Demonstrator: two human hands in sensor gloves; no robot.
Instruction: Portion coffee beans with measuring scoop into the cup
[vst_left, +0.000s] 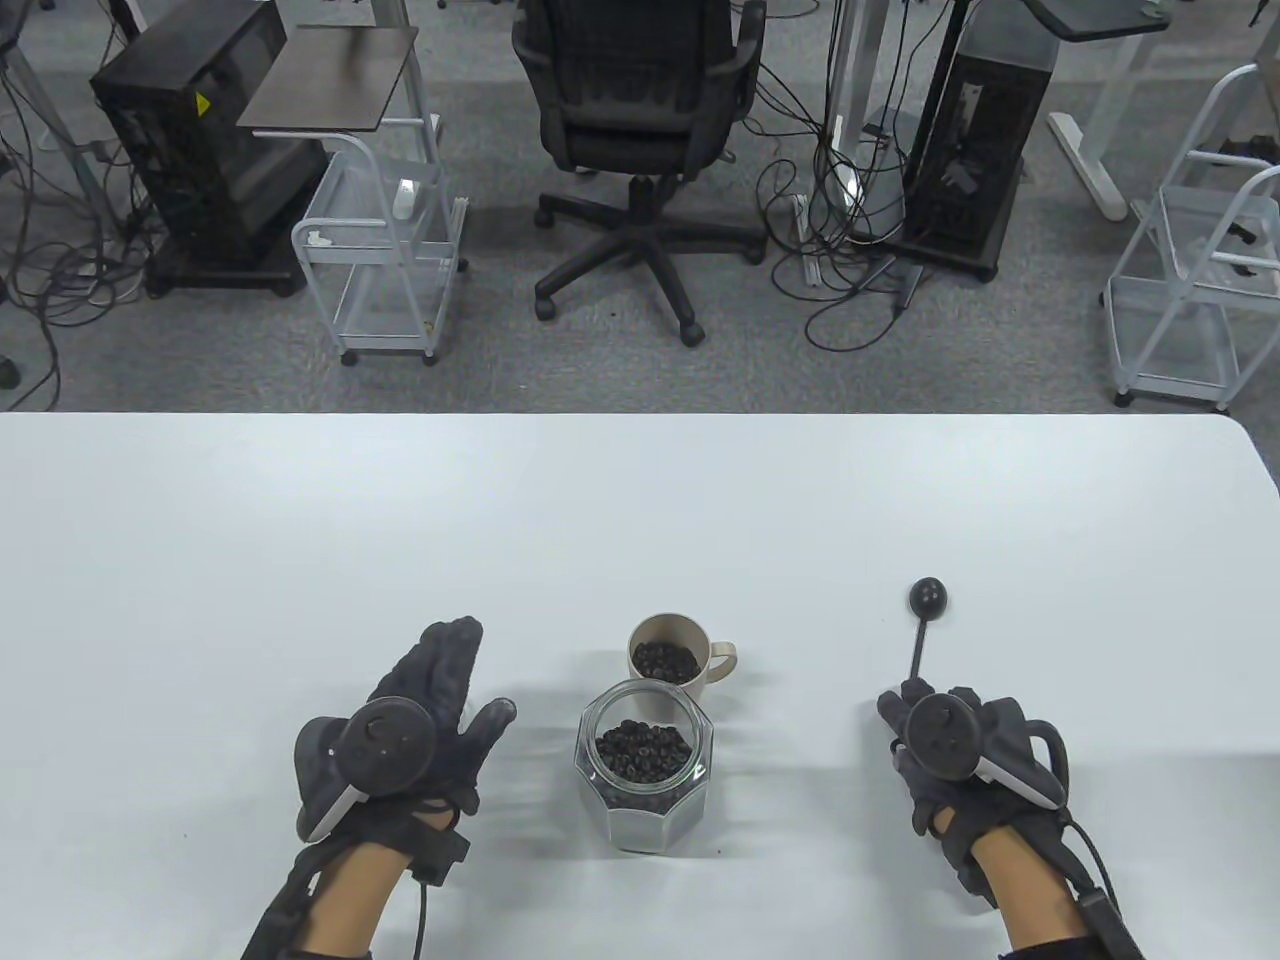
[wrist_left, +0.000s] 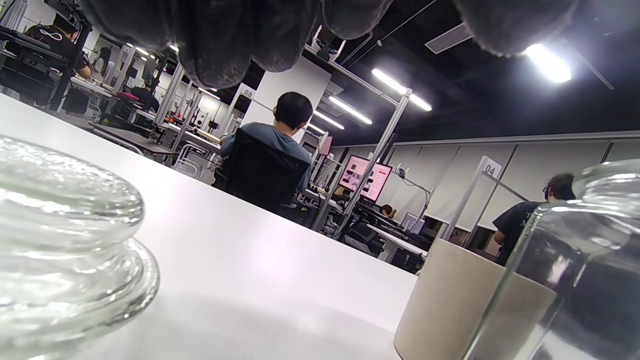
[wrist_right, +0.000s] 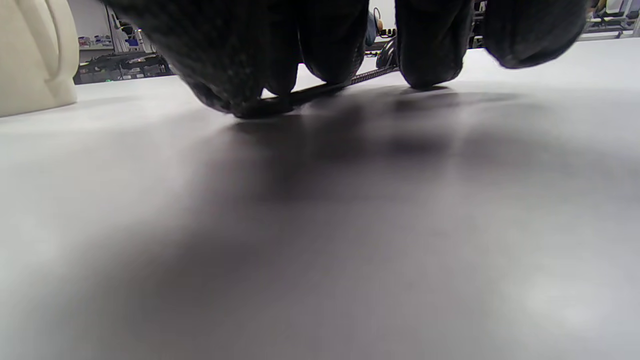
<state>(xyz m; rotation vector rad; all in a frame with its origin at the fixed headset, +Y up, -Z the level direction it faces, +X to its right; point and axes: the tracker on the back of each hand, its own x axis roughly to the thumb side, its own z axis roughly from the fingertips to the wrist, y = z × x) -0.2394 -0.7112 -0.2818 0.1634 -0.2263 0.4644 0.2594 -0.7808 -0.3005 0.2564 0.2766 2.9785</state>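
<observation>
- The white desk (vst_left: 300, 520) holds everything I am working with.
- The glass jar (vst_left: 645, 790) stands near the front, between my two hands. It is open and has coffee beans (vst_left: 642, 750) in it. Glass is heavy, smooth and can break, so I would steady it by its flat sides.
- My left hand (vst_left: 420, 720) lies flat to the left of the jar, with straight fingers, and holds nothing. In the left wrist view, a clear glass lid (wrist_left: 65, 240) sits on the desk close to this hand.
- My right hand (vst_left: 960, 750) is well to the right of the jar. Its fingers are curled down at the near end of the scoop handle. I cannot tell if they really grip it or only rest on it.
- The cup (vst_left: 668, 662) stands just behind the jar, handle to the right. It already has beans inside. It looks light, so a bump could tip it.
- The measuring scoop (vst_left: 925, 625) lies flat on the desk, its round bowl pointing away from me. It looks thin, stiff and light. I think the best place to pinch it is the end of the handle.
</observation>
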